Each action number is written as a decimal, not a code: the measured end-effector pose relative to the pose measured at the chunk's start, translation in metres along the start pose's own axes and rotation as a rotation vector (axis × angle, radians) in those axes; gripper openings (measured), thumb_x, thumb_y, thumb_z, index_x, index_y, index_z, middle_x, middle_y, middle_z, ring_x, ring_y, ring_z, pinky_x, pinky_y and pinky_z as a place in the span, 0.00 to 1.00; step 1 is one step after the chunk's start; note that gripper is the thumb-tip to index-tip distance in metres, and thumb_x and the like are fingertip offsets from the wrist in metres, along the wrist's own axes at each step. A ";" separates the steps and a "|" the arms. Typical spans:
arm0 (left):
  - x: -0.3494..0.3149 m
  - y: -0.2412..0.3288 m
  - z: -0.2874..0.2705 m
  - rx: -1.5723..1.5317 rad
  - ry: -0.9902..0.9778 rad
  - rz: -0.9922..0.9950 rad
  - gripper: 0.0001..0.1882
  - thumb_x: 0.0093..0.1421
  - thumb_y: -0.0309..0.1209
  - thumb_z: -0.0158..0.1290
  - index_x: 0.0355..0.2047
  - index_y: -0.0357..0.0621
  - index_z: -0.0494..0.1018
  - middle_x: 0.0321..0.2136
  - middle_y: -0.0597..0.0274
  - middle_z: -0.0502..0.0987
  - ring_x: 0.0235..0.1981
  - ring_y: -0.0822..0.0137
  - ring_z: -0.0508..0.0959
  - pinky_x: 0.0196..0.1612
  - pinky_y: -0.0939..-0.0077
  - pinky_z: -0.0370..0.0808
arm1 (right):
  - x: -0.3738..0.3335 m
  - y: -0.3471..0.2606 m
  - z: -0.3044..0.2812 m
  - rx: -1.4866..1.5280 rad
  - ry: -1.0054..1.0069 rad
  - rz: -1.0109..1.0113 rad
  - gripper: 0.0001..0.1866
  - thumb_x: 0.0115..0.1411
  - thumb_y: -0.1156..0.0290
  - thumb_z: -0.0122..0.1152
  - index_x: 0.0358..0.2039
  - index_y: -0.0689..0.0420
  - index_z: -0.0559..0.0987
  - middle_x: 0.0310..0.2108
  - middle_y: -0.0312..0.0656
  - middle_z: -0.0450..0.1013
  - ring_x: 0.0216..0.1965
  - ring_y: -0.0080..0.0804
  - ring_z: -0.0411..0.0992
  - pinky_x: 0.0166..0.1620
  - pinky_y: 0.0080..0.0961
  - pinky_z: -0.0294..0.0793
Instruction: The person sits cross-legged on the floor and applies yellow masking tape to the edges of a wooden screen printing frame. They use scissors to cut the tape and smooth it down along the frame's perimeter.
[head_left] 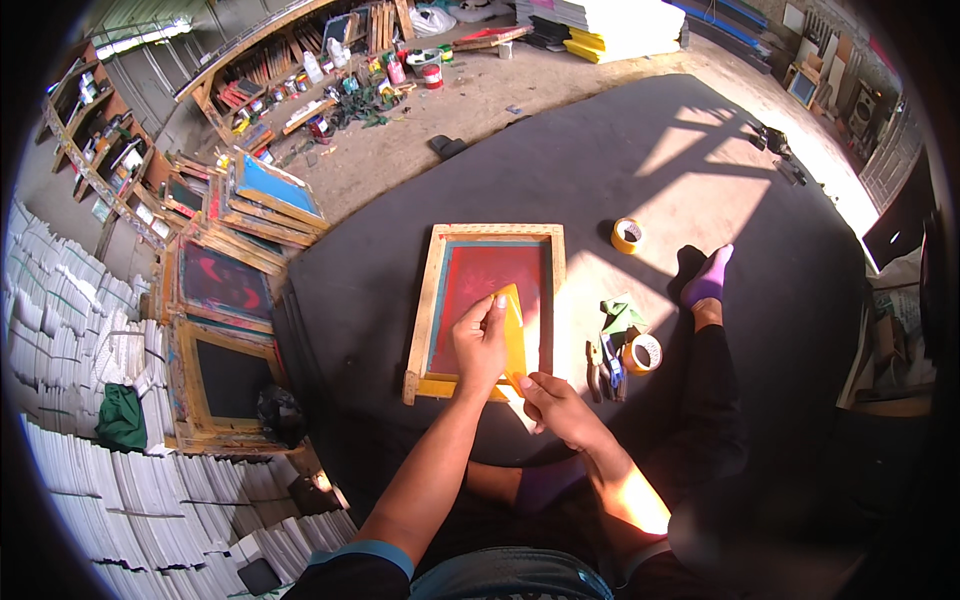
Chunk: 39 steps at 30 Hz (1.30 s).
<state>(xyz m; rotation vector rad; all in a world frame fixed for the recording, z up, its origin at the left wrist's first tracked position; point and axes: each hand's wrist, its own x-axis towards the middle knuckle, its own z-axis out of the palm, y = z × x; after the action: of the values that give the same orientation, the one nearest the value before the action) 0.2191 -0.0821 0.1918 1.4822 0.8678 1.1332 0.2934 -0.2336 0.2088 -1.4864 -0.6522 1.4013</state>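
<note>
Between my two hands stretches a strip of yellow adhesive tape (pixel 514 335). My left hand (pixel 480 345) pinches its upper end between thumb and fingers, over the red mesh. Lower and to the right, my right hand (pixel 562 408) grips the other end with the fingers curled in. Beneath them lies a wooden screen-printing frame (pixel 424 300) with a red mesh bordered in blue-grey. Yellow tape also runs along the near inner edge of the frame. The near right corner is partly covered by my hands and the strip.
Right of the frame lie a tape roll (pixel 627 236), a second tape roll (pixel 642 353), a green cloth (pixel 622 315) and small hand tools (pixel 608 372). My foot (pixel 712 275) rests beyond them on the dark padded surface (pixel 380 250). Leftward stand more screen frames (pixel 225 400) and paper stacks (pixel 130 500).
</note>
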 end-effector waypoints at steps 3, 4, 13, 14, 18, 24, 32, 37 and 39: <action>0.008 -0.005 0.000 0.034 0.100 0.060 0.17 0.73 0.36 0.58 0.43 0.30 0.82 0.25 0.71 0.77 0.28 0.81 0.71 0.30 0.80 0.70 | -0.011 -0.001 -0.010 0.019 -0.099 0.037 0.21 0.78 0.53 0.51 0.34 0.57 0.76 0.22 0.30 0.67 0.23 0.17 0.65 0.30 0.19 0.70; 0.017 -0.004 -0.004 -0.072 0.148 0.029 0.17 0.73 0.36 0.58 0.43 0.30 0.82 0.25 0.73 0.77 0.28 0.82 0.71 0.29 0.80 0.69 | -0.014 0.002 -0.013 0.020 -0.075 -0.004 0.20 0.78 0.54 0.52 0.34 0.57 0.76 0.22 0.30 0.68 0.23 0.17 0.66 0.30 0.18 0.70; 0.013 0.008 0.002 -0.257 0.230 -0.049 0.17 0.75 0.36 0.55 0.43 0.31 0.83 0.28 0.72 0.78 0.30 0.83 0.71 0.33 0.81 0.69 | 0.007 0.022 0.023 0.194 0.354 -0.524 0.19 0.66 0.72 0.71 0.54 0.60 0.75 0.41 0.35 0.76 0.43 0.20 0.74 0.44 0.21 0.75; 0.010 0.006 0.003 -0.308 0.242 -0.072 0.17 0.75 0.36 0.55 0.43 0.31 0.83 0.28 0.72 0.79 0.30 0.83 0.71 0.34 0.81 0.70 | 0.013 0.018 0.035 0.242 0.400 -0.575 0.18 0.66 0.73 0.70 0.53 0.61 0.77 0.40 0.35 0.77 0.42 0.20 0.74 0.44 0.21 0.75; 0.001 -0.003 0.009 -0.463 0.310 -0.176 0.16 0.75 0.37 0.55 0.45 0.33 0.82 0.33 0.66 0.83 0.33 0.79 0.78 0.37 0.81 0.74 | 0.028 0.015 0.049 0.402 0.448 -0.567 0.10 0.67 0.73 0.70 0.46 0.63 0.81 0.35 0.34 0.79 0.36 0.17 0.74 0.41 0.18 0.73; -0.014 -0.014 -0.007 -0.567 0.222 -0.473 0.19 0.71 0.45 0.59 0.45 0.40 0.81 0.29 0.63 0.83 0.26 0.70 0.84 0.26 0.74 0.77 | 0.030 0.010 0.025 0.093 0.570 -0.615 0.08 0.69 0.72 0.68 0.37 0.66 0.82 0.32 0.40 0.81 0.36 0.22 0.76 0.42 0.24 0.76; -0.040 -0.046 -0.025 -0.552 -0.056 -0.446 0.26 0.71 0.52 0.56 0.38 0.36 0.82 0.33 0.53 0.85 0.31 0.61 0.88 0.31 0.74 0.78 | 0.024 -0.045 -0.038 -0.337 0.525 -0.504 0.08 0.64 0.76 0.71 0.32 0.67 0.81 0.25 0.36 0.77 0.26 0.18 0.71 0.31 0.21 0.71; -0.053 -0.054 -0.042 -0.386 -0.085 -0.566 0.25 0.71 0.51 0.57 0.30 0.39 0.79 0.27 0.59 0.82 0.26 0.70 0.81 0.30 0.77 0.72 | 0.013 -0.102 -0.052 -0.525 0.399 -0.443 0.09 0.62 0.75 0.70 0.32 0.69 0.82 0.22 0.37 0.76 0.24 0.18 0.71 0.28 0.21 0.69; -0.051 -0.055 -0.050 -0.301 -0.073 -0.567 0.25 0.71 0.49 0.57 0.24 0.43 0.76 0.21 0.64 0.77 0.22 0.71 0.77 0.28 0.77 0.68 | 0.008 -0.120 -0.051 -0.589 0.328 -0.415 0.10 0.60 0.73 0.70 0.31 0.68 0.82 0.21 0.37 0.75 0.24 0.19 0.71 0.28 0.23 0.68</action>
<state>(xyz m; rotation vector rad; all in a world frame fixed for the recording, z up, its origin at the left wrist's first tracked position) 0.1585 -0.1037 0.1288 0.9378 0.9402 0.7398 0.3704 -0.1931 0.3058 -1.8416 -1.1446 0.6473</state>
